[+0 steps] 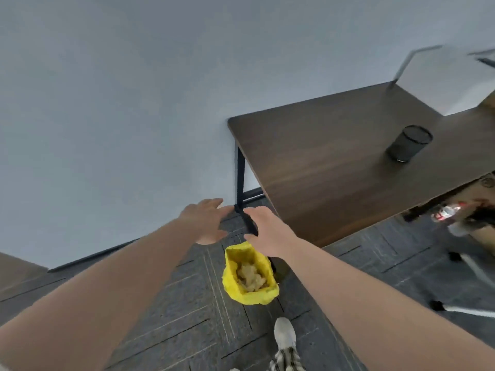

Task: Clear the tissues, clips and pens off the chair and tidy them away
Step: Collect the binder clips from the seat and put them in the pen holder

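A small bin lined with a yellow bag (pixel 250 294) stands on the floor by the desk leg, with crumpled tissues (pixel 250 277) inside it. My left hand (pixel 207 222) hovers above and to the left of the bin, fingers spread, holding nothing. Just above the bin's far rim is my right hand (pixel 269 231), palm down and also empty. A black mesh pen holder (pixel 408 145) stands on the dark wooden desk (pixel 321 170). The chair, clips and pens are not in view.
The desk's black leg (pixel 239 180) stands right behind my hands against the grey wall. At the right edge, under the desk, lie a plastic bottle (pixel 446 212) and a white frame's legs (pixel 471 269). My shoe (pixel 285 336) is on the grey carpet.
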`<action>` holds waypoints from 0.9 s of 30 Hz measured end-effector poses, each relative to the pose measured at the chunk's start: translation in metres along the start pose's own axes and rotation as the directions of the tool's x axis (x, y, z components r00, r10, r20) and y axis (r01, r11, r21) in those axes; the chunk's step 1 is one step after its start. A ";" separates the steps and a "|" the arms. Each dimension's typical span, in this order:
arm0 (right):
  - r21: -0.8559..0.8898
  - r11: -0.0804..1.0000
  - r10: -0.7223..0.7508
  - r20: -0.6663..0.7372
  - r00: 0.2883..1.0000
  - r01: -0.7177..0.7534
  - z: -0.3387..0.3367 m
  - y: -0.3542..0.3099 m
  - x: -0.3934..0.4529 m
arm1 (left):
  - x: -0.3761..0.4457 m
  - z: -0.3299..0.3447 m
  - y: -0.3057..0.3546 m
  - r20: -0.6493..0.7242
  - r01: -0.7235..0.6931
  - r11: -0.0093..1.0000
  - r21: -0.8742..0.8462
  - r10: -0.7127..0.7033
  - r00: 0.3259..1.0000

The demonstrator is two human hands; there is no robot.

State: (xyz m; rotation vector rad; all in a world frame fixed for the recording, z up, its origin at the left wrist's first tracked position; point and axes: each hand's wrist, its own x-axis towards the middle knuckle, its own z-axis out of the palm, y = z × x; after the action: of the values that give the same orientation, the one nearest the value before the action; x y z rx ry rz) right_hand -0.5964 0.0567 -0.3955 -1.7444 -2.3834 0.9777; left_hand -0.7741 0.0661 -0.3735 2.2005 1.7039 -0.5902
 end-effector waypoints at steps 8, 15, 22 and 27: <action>-0.306 0.950 -0.010 -0.220 0.975 -0.059 -0.093 0.040 -0.078 | -0.023 -0.089 0.085 -0.304 -0.101 0.988 0.117 0.132 0.944; -0.291 0.915 0.197 -0.285 0.938 -0.280 -0.129 0.128 -0.176 | -0.038 -0.108 0.189 -0.288 -0.215 0.937 0.275 0.294 0.912; -0.154 0.872 0.405 -0.308 0.861 -0.465 -0.131 0.237 -0.307 | -0.044 -0.098 0.335 -0.153 -0.348 0.863 0.366 0.425 0.892; -0.049 0.804 0.563 -0.263 0.784 -0.593 -0.121 0.314 -0.399 | -0.037 -0.078 0.452 -0.076 -0.455 0.785 0.420 0.530 0.845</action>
State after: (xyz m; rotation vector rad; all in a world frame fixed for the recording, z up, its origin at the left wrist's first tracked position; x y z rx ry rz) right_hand -0.1368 -0.1790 -0.3240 -2.5624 -1.8170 0.5913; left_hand -0.3336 -0.0436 -0.2948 2.9262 1.0470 -0.6267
